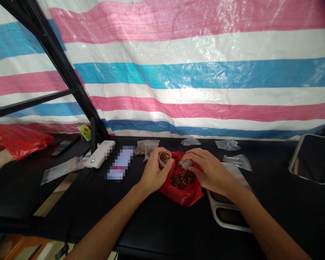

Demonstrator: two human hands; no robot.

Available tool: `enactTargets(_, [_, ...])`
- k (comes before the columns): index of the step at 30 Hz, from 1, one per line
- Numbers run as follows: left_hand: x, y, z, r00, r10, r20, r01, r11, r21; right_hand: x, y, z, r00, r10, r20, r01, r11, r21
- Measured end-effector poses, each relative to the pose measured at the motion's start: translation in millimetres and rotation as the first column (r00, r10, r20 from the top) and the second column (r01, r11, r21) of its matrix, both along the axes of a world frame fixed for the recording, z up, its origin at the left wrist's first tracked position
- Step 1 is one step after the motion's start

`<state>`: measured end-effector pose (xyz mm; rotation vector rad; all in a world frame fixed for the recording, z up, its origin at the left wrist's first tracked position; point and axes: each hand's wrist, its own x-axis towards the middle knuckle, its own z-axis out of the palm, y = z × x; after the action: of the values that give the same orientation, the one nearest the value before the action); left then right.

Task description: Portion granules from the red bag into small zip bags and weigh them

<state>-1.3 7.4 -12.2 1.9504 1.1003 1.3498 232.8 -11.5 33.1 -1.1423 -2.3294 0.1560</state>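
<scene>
Head view: the left hand [155, 172] curls its grip around a small clear plastic bag [164, 158] of brown pieces, and the right hand [210, 170] has its grip pressed together on the edge of a second clear bag [186, 164]. Both hands sit over an open red plastic bag [182, 195] heaped with reddish-brown pieces [180, 177]. It rests on the black tabletop [151, 224], beside a white-rimmed tray [227, 220] under the right wrist. Farther off lie filled clear bags [147, 149], a white power bank [100, 154] and flat clear bags [227, 144], before a pink, white and blue striped tarpaulin [195, 76].
</scene>
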Motion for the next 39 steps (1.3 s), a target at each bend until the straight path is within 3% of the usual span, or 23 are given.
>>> enactTargets(4, [5,-2,-2.2,0.971,-0.006,0.240,0.014,0.999,-0.031,0,-4,2.4,0.999,0.026,0.028,-0.023,0.995,-0.096])
enactTargets(9, [2,5,7.6,0.955,0.044,0.293,-0.027,0.998,-0.063,-4,-9,5.6,0.998,0.056,0.030,-0.052,0.991,-0.120])
enactTargets(13, [-12,-10,41.0,0.972,0.202,0.117,-0.191,0.977,-0.099,1,-6,3.3,0.997,0.064,0.034,-0.057,0.981,-0.183])
enactTargets(16, [-11,-53,56.1,0.976,0.203,-0.084,-0.217,0.949,-0.229,6,-2,0.3,0.998,0.055,0.038,-0.044,0.970,-0.239])
enactTargets(18, [0,-88,50.0,0.971,0.213,-0.110,-0.239,0.903,-0.357,8,-2,-0.6,0.998,0.050,0.039,-0.039,0.965,-0.260])
enactTargets(20, [16,-116,33.9,0.962,0.260,-0.080,-0.268,0.855,-0.444,8,-4,-0.5,0.998,0.054,0.046,-0.039,0.960,-0.278])
enactTargets(23, [43,-136,8.8,0.943,0.330,-0.043,-0.298,0.782,-0.548,3,-9,0.0,0.995,0.067,0.076,-0.041,0.953,-0.300])
enactTargets(26, [59,-132,-2.1,0.902,0.431,0.009,-0.342,0.728,-0.594,-3,-14,1.4,0.992,0.078,0.098,-0.042,0.944,-0.327])
enactTargets(30, [57,-119,-1.2,0.853,0.501,0.146,-0.338,0.744,-0.576,-6,-16,5.4,0.990,0.087,0.110,-0.044,0.937,-0.347])
enactTargets(34, [47,-115,0.8,0.790,0.553,0.263,-0.346,0.757,-0.554,-5,-15,6.9,0.991,0.111,0.071,-0.088,0.957,-0.277])
enactTargets(39, [44,-115,-2.7,0.724,0.600,0.341,-0.339,0.740,-0.581,-10,-20,4.9,0.989,0.131,0.065,-0.106,0.950,-0.295])
